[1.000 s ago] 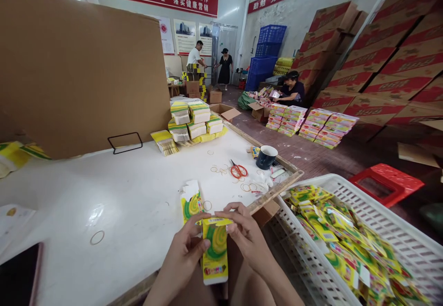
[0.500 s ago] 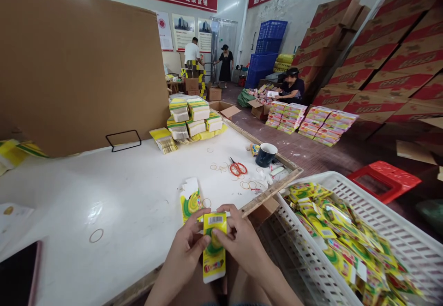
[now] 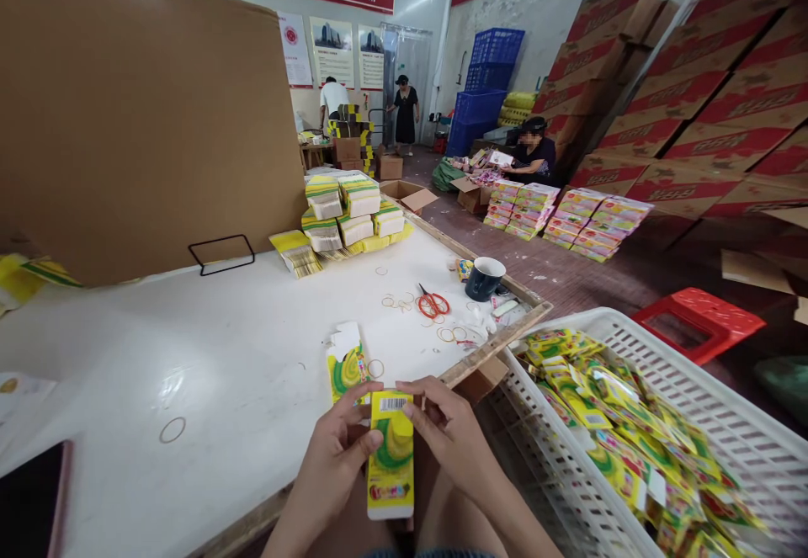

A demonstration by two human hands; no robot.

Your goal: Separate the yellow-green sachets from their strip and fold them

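Note:
A small yellow and green carton (image 3: 391, 465) with a barcode at its upper end stands between my two hands over the table's near edge. My left hand (image 3: 337, 449) pinches its left side, thumb on the front face. On the upper right corner, my right hand (image 3: 445, 427) has its thumb and fingers closed at the carton's top. Just behind them, flat printed cartons (image 3: 345, 369) with white flaps lie on the white table (image 3: 240, 373). A rubber band (image 3: 375, 369) rests beside those.
Red-handled scissors (image 3: 433, 301), loose rubber bands and a dark mug (image 3: 485, 279) occupy the table's right corner. Bundled flat cartons (image 3: 353, 213) are stacked at the back. A white basket (image 3: 606, 318) of yellow cartons stands at my right. Co-workers are farther off.
My right thumb has moved up from the carton's middle to near the barcode. The carton's front now faces me more fully. In the background, the person in white has bent forward.

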